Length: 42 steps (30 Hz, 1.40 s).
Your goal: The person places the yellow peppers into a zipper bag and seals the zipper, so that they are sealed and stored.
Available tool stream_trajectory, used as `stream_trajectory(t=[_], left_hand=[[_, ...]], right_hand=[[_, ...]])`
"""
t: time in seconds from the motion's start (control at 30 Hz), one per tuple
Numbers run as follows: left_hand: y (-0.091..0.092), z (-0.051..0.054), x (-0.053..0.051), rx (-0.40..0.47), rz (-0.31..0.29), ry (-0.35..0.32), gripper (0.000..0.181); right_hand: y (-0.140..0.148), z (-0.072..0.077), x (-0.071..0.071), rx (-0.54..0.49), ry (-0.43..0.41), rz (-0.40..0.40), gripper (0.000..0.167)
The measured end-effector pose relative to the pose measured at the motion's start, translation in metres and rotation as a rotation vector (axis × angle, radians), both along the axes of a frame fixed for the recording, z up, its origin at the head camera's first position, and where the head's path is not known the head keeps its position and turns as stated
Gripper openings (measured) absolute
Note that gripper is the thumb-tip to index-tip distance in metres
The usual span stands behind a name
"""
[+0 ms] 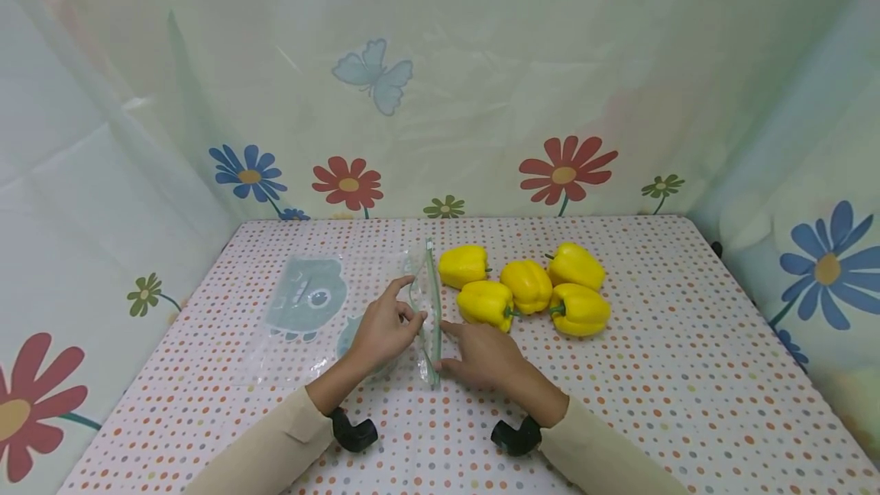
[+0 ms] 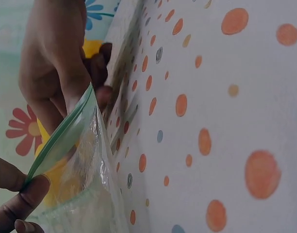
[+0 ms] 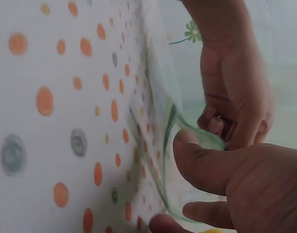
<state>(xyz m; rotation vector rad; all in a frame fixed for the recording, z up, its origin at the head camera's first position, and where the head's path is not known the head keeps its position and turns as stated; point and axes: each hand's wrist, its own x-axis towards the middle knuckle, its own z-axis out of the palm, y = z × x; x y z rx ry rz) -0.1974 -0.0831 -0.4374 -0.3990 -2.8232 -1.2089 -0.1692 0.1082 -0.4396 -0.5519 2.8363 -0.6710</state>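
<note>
A clear zip bag (image 1: 426, 327) with a green-edged mouth lies on the table, its mouth toward the right and spread apart. My left hand (image 1: 385, 331) pinches one lip of the mouth between thumb and forefinger; in the left wrist view, the thumb (image 2: 34, 191) presses that green edge. At the other lip is my right hand (image 1: 484, 357), its thumb and forefinger apart and touching the edge. The right wrist view shows the right thumb (image 3: 197, 155) beside the green strip. Several yellow bell peppers (image 1: 525, 286) sit just beyond the right hand.
Blue-grey cartoon prints (image 1: 309, 296) show on the clear plastic at the left. A dotted cloth (image 1: 687, 373) covers the table. Floral curtains (image 1: 481, 98) enclose the back and sides. Black curved pieces (image 1: 354, 431) are at both wrists.
</note>
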Motion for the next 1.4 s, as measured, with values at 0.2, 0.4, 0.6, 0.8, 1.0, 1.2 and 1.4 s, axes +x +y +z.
stream_trajectory(t=[0.2,0.4,0.6,0.8,1.0,1.2,1.4], left_hand=[[0.001,0.001,-0.001,0.004,-0.009,-0.001,0.064],[0.002,0.000,-0.001,-0.006,0.004,-0.003,0.064],[0.002,0.000,-0.002,-0.007,0.009,-0.004,0.065],[0.003,0.001,-0.001,0.002,0.015,-0.011,0.065],[0.005,0.003,0.000,0.010,0.019,-0.038,0.066],[0.006,0.003,-0.001,0.007,0.020,-0.041,0.067],[0.006,0.004,-0.001,0.007,0.025,-0.046,0.067]], right_hand=[[0.014,0.023,0.020,-0.010,-0.024,-0.007,0.056],[0.047,0.043,0.033,-0.053,0.098,0.045,0.040],[0.088,0.050,0.032,-0.156,0.349,0.051,0.025],[0.103,0.041,0.017,-0.291,0.379,-0.153,0.033],[0.098,0.031,0.006,-0.310,0.214,-0.322,0.055],[0.087,0.026,-0.002,-0.259,0.131,-0.350,0.067],[0.081,0.024,-0.009,-0.233,0.115,-0.346,0.069]])
